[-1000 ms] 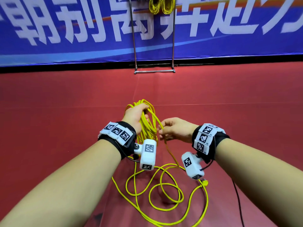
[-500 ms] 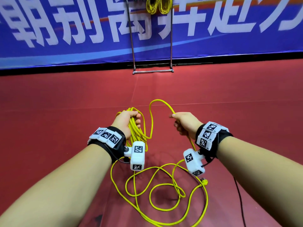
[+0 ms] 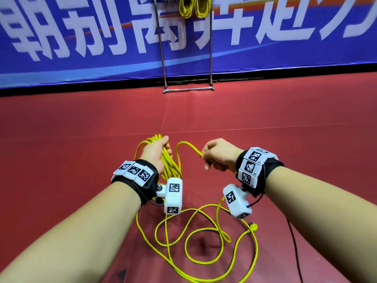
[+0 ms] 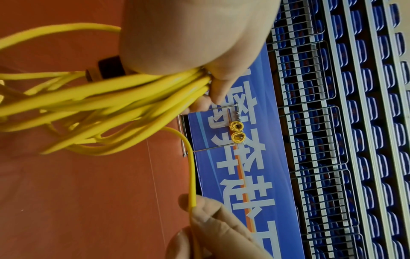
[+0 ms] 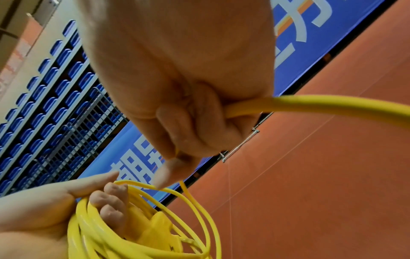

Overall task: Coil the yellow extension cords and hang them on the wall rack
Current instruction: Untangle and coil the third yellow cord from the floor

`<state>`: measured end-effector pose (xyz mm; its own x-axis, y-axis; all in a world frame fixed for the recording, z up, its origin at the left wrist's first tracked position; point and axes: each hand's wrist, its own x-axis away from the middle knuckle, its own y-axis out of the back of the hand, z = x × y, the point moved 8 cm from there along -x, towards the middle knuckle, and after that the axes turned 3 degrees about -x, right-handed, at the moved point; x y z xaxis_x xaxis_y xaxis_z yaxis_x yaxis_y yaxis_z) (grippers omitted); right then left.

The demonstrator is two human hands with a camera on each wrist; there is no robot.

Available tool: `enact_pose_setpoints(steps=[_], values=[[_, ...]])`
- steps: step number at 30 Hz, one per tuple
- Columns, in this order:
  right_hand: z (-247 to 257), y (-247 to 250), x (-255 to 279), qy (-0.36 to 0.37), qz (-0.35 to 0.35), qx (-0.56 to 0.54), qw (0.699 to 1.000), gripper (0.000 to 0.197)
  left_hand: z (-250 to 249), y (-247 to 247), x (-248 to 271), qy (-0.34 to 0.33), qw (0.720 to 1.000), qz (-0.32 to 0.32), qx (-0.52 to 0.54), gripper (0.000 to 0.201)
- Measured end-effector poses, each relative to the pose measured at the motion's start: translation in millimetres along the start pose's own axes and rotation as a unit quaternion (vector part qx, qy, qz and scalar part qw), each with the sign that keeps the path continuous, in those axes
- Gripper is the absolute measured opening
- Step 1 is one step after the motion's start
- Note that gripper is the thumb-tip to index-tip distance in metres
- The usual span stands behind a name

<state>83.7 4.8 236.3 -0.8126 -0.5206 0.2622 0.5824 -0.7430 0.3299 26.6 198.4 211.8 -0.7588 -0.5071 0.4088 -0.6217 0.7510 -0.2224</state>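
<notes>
Left hand [image 3: 156, 152] grips the coiled yellow cord [image 3: 170, 166]; right hand [image 3: 219, 155] pinches its loose strand.

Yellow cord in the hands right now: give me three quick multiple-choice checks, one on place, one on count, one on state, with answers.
1. Where is the part of the yellow cord not yet coiled?
A. Looped loose on the red floor below the hands
B. Draped over the rack's base bar
C. Wound round the right forearm

2. How many coils hang on the rack?
A. None
B. Two
C. Four

3. What is the right hand doing?
A. Resting flat on the floor
B. Hanging idle, holding nothing
C. Gripping a single strand that arcs over to the left hand

Answers:
1 A: the head view shows slack loops and the plug end lying on the floor.
2 B: two yellow coils hang side by side at the top of the rack.
3 C: the right wrist view shows fingers curled round one strand, while the left hand holds the bundle.
</notes>
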Motion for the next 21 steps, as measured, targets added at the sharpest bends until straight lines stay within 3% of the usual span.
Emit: enact_pose_setpoints(steps=[3, 14, 17, 21], values=[[2, -9, 0, 0.01, 0.028, -0.006, 1.0, 0.01, -1, 0, 1, 0.002, 1.0, 0.006, -0.009, 0.028], [24, -24, -3, 0.089, -0.006, -0.074, 0.993, 0.008, 13, -33, 22, 0.031, 0.989, 0.117, -0.088, 0.021], [31, -33, -1, 0.096, 0.044, -0.106, 0.989, 0.016, 13, -42, 27, 0.028, 0.988, 0.132, -0.071, 0.019], [26, -46, 9, 0.094, 0.14, -0.051, 0.984, 0.027, 13, -36, 26, 0.038, 0.991, 0.108, -0.069, 0.017]])
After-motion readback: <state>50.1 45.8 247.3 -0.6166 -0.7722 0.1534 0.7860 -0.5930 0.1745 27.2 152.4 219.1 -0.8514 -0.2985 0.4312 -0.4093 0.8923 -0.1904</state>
